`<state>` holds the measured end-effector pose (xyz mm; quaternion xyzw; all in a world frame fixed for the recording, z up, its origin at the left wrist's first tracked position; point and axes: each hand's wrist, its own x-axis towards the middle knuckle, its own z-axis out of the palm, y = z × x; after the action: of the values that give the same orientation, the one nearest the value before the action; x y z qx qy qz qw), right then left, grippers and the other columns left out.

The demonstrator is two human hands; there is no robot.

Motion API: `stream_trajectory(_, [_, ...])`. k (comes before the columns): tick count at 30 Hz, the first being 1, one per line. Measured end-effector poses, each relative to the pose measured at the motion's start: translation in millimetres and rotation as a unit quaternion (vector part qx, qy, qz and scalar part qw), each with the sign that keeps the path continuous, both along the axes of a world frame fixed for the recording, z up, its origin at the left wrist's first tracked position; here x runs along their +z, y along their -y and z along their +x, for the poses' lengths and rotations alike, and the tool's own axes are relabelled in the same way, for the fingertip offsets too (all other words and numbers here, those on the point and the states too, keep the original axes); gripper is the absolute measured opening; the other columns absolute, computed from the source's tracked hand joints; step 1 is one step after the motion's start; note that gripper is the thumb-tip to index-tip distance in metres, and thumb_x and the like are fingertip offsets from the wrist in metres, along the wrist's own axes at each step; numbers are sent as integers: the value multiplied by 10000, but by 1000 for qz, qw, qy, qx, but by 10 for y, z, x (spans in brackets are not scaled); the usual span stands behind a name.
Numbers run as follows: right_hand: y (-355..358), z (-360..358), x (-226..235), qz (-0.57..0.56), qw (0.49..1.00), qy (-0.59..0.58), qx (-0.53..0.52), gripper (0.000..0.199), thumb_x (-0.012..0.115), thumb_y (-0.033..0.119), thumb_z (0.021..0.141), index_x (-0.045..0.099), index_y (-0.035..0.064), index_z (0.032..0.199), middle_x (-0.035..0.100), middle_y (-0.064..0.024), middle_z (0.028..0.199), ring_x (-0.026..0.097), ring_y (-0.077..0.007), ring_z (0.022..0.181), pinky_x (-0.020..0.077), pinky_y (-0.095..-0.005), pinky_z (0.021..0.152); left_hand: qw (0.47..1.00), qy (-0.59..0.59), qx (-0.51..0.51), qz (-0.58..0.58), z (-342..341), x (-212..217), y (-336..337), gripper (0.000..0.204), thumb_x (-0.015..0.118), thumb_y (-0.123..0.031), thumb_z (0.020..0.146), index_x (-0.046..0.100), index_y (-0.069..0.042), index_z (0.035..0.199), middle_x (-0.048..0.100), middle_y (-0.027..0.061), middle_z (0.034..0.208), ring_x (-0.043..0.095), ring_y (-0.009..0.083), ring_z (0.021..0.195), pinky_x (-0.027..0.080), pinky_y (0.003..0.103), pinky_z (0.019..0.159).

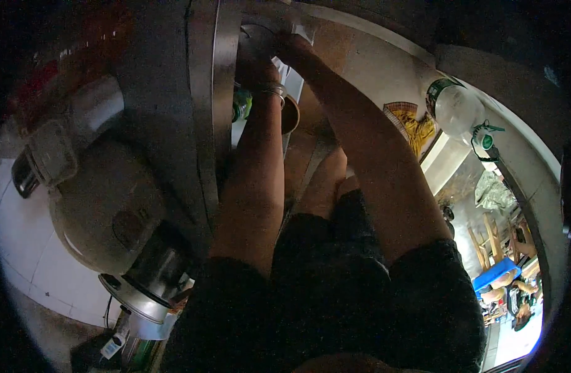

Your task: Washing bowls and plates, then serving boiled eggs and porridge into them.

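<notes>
Both my arms stretch forward past a metal-edged counter (222,81) into a dim space at the far side. My left hand (255,67), with bangles (274,92) at its wrist, is beside a dark grey rounded thing (255,38) whose kind I cannot make out. My right hand (292,47) is close to the same thing, on its right. Shadow hides the fingers of both hands. A green bottle-like thing (241,104) shows left of my left wrist. Right of that wrist are a brown round-rimmed container (290,115) and a whitish object (290,79).
A large pale round lid or pan (99,211) and a dark pot (158,261) stand on the left. At right are a yellow cloth (416,127), a clear rounded container (456,112) and a green-capped bottle (485,142). A person (506,289) is beyond the far-right opening.
</notes>
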<state>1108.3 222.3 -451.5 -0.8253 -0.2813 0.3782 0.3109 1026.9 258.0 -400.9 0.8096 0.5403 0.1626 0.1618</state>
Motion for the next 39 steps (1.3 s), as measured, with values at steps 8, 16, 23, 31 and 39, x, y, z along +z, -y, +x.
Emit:
stream_trajectory(8, [348, 50, 52, 95, 994, -44, -15, 246, 483, 170, 855, 578, 15, 1021, 599, -204, 897, 614, -249, 825, 508, -389, 686, 998, 57, 39, 1, -94, 158, 149, 568, 554, -444, 810, 527, 71, 1047, 553, 253, 1044, 543, 366, 954, 410, 438, 803])
stream_trajectory(16, [1736, 8, 273, 33, 990, 133, 2, 247, 490, 137, 821, 550, -27, 996, 600, -205, 898, 621, -304, 763, 500, -406, 693, 983, -138, -17, -121, -437, -338, -289, 461, 559, -266, 795, 458, -55, 1192, 528, 206, 1143, 555, 359, 970, 439, 462, 811])
stream_trajectory(23, [2842, -56, 816, 28, 991, -23, -132, 236, 480, 222, 840, 549, 63, 1001, 603, -197, 835, 590, -378, 769, 467, -435, 686, 946, -312, -83, -14, -356, 80, 99, 503, 496, -362, 867, 487, 70, 1126, 595, 256, 896, 593, 371, 816, 480, 432, 699])
stream_trajectory(31, [3531, -649, 2019, 60, 992, 111, -12, 237, 489, 229, 843, 553, 75, 1012, 610, -169, 906, 597, -359, 801, 488, -414, 665, 859, 215, -131, -445, -1820, 1824, 2320, 648, 548, -245, 856, 203, 23, 1335, 341, 204, 1322, 351, 309, 1217, 259, 409, 1028])
stream_trajectory(39, [3928, -1974, 2975, 124, 978, -48, 160, 290, 531, 138, 862, 515, -23, 1102, 612, -96, 886, 573, -143, 715, 488, -290, 612, 735, 274, 145, -603, -3926, 2443, 3255, 449, 535, -197, 872, 369, -31, 1255, 476, 112, 1217, 469, 205, 1102, 426, 363, 898])
